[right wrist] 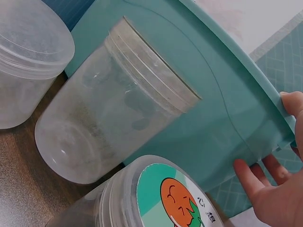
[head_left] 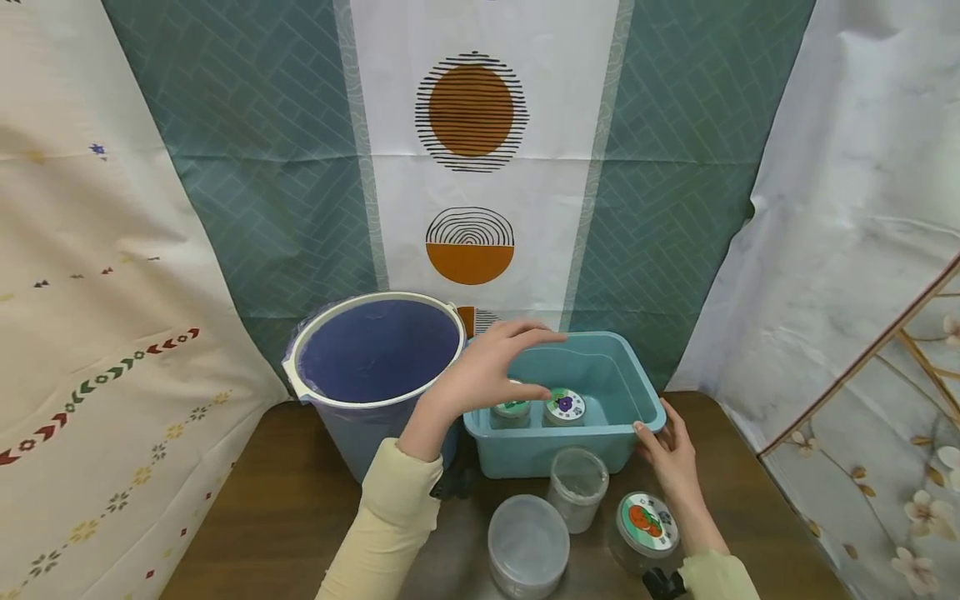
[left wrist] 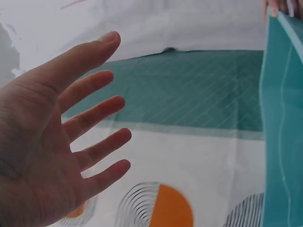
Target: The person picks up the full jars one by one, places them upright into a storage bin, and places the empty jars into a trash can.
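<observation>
A teal plastic bin (head_left: pixel 555 454) stands at the back of the table with two lidded jars inside, one bearing a purple-printed lid (head_left: pixel 565 405), the other a green-printed lid (head_left: pixel 512 408). My left hand (head_left: pixel 487 371) hovers over the bin's left side, fingers extended and apart from the thumb; its palm (left wrist: pixel 42 156) holds nothing. At the bin's front right corner, my right hand (head_left: pixel 675 462) grips the rim, with the thumb on the edge (right wrist: pixel 292 101). Close to that hand stands a clear jar with an orange-fruit lid (head_left: pixel 647 523).
Left of the bin is a bucket (head_left: pixel 337 425) with a pale rim and blue-purple lining. In front of the bin stand a clear open jar (head_left: pixel 579 492) and a jar with a frosted plain lid (head_left: pixel 528 537). Patterned cloth (head_left: pixel 480 192) hangs behind the wooden table (head_left: pixel 247 508).
</observation>
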`<state>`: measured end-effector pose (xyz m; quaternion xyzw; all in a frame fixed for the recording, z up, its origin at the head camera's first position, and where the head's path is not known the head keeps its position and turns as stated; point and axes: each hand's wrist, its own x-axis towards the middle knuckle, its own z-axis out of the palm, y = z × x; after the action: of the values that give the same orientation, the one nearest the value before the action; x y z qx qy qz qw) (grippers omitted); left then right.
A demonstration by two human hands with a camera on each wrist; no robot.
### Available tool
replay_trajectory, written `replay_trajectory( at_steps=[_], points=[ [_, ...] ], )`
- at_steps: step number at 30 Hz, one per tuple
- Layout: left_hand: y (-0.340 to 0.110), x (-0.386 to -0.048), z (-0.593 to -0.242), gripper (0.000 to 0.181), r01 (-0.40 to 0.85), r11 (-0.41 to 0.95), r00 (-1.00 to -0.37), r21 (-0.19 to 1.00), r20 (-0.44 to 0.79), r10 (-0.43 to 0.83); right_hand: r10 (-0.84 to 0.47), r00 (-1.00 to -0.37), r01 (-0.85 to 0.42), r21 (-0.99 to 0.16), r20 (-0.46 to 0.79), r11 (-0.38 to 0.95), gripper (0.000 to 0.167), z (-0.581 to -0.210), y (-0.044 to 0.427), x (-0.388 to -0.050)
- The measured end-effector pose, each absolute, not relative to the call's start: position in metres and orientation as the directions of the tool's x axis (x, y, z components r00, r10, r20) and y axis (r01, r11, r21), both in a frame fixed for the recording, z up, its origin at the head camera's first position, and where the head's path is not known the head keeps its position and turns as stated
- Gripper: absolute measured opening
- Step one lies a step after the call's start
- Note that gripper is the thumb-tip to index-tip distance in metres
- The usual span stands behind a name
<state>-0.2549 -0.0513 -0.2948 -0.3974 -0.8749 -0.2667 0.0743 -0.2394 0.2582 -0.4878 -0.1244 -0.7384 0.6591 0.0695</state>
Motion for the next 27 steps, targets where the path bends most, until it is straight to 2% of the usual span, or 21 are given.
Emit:
replay_trajectory(
  at_steps=[9,15,27],
  points=[
    [-0.096,-0.224,-0.289,0.06,0.719,0.502,-0.695,0.481,0.505,0.512,0.281,-0.958,0.091,-0.991,-0.06,0.098,0.08,-0.488,0.258,-0.24],
    [-0.123,-0.21,-0.286,0.058,0.713,0.521,-0.694,0.47,0.58,0.427,0.277,-0.959,0.093,-0.99,-0.06,0.109,0.081,-0.488,0.258,-0.238],
    [-0.184,-0.2,-0.304,0.054,0.606,0.633,-0.749,0.481,0.612,0.253,0.273,-0.96,0.104,-0.988,-0.068,0.117,0.081,-0.488,0.259,-0.239]
  ],
)
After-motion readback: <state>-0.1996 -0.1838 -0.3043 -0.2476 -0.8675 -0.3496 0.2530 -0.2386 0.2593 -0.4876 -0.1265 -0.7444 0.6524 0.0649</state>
